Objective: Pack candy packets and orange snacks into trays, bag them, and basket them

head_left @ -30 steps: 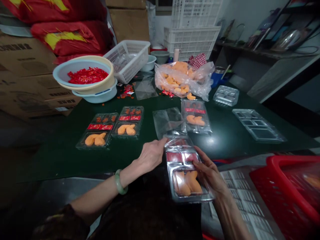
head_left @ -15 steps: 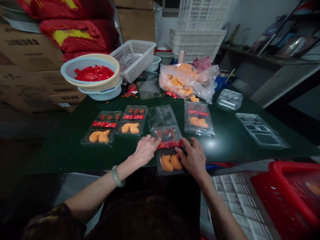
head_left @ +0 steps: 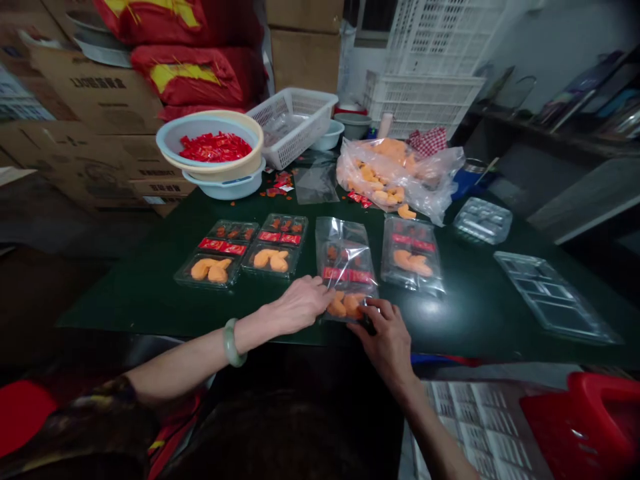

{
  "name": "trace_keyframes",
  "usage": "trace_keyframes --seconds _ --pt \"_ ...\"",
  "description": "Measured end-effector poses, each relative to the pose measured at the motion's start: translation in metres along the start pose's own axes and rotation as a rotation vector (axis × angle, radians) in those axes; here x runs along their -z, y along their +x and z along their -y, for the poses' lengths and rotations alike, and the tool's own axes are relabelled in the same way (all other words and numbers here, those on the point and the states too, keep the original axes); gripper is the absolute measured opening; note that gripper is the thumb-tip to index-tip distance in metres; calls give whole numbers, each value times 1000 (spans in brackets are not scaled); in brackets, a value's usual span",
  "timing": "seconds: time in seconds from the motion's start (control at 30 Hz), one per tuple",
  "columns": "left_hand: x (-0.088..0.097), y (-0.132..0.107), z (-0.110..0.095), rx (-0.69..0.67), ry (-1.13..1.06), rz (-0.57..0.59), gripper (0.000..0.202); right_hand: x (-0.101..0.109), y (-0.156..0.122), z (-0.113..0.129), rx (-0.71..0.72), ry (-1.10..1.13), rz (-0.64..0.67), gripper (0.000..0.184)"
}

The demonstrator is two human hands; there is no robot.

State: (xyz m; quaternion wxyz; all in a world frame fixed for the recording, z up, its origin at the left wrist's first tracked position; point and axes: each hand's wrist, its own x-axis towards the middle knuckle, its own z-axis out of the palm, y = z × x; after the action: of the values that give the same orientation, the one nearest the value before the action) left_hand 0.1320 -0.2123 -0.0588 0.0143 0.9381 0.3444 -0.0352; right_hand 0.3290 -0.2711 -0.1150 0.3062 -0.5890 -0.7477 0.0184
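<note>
Straight in front of me lies a food tray [head_left: 349, 275] holding orange curved pieces, red sachets and small brown pieces. It sits mostly inside a clear plastic bag [head_left: 345, 230]. My left hand [head_left: 303, 303] is closed at the tray's left side, fingertips pinching the bag's edge near the orange pieces. At the near right corner, my right hand [head_left: 387, 337] grips the tray's end between thumb and fingers. Two filled trays, one farther left [head_left: 213, 257] and one closer [head_left: 275, 245], lie on the left. A bagged filled tray [head_left: 411, 253] lies to the right.
Stacked basins [head_left: 227, 183] with red sachets stand back left, beside a white basket [head_left: 295, 150]. Behind the trays sits a bag of orange pieces [head_left: 395, 173]. Clear plastic trays [head_left: 483, 220] lie on the right of the green table [head_left: 280, 327]. A red basket [head_left: 575, 427] stands below.
The tray has slid forward, deeper into the clear bag, which now covers the sachets and most of the orange pieces. Both hands have shifted toward its near end. The view has turned slightly left.
</note>
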Motion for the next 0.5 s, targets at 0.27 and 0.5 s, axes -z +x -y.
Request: trace_keyframes --seconds 0.27,0.5 --pt "-10 -5 11 9 11 -66 32 3 46 -3 222 -32 189 35" --pt "-28 -10 -10 157 42 -159 20 -34 61 15 108 -247 16 18"
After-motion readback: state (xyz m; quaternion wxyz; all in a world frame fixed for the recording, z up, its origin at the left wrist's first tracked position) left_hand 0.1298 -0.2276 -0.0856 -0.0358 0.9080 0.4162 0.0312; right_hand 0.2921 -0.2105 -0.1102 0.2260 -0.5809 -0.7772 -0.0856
